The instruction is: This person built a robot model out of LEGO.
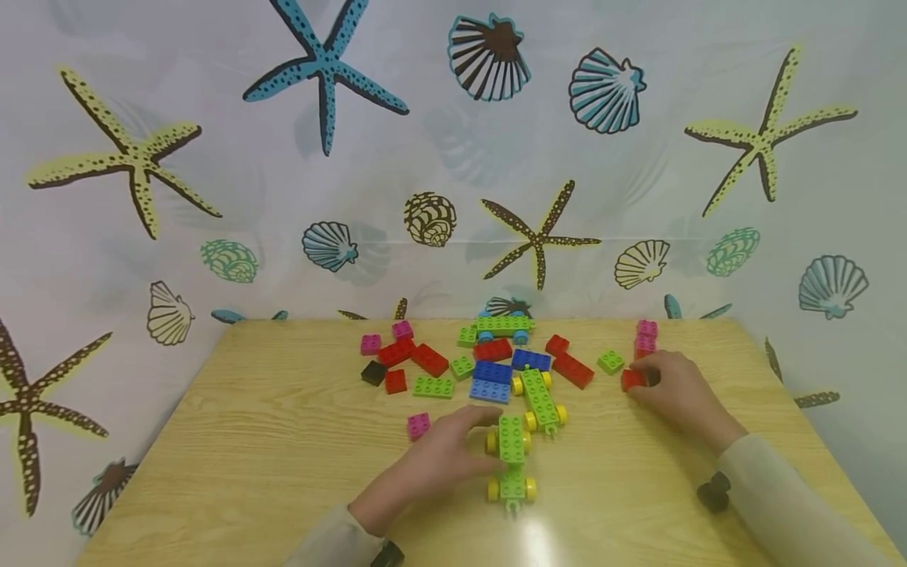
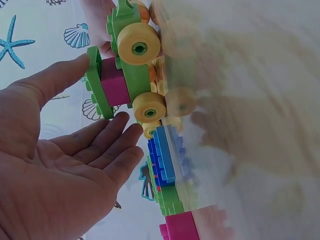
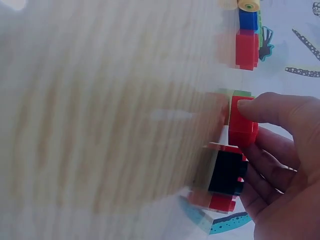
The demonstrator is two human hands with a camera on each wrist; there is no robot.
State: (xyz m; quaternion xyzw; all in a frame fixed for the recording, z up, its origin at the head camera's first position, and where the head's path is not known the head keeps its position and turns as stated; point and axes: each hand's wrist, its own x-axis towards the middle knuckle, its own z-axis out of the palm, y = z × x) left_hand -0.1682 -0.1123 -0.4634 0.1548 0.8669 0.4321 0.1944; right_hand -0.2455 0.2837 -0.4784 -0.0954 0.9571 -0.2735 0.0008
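Bright bricks on pale wood, sea-life print behind

I see a light yellow-tan woodgrain table (image 1: 283,441), with scattered bricks in red, lime green, blue, magenta and one black brick (image 1: 373,372). The wheeled green car (image 1: 512,461) has yellow wheels; another green car (image 1: 504,326) at the back has blue ones. The white curtain (image 1: 234,197) carries yellow, blue and brown starfish and teal and brown shells. Both sleeves are cream.

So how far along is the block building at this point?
Done: two green wheeled cars joined end to end. In hand: the left hand rests beside them, the right hand pinches a red brick. Left: many loose bricks lie unattached.
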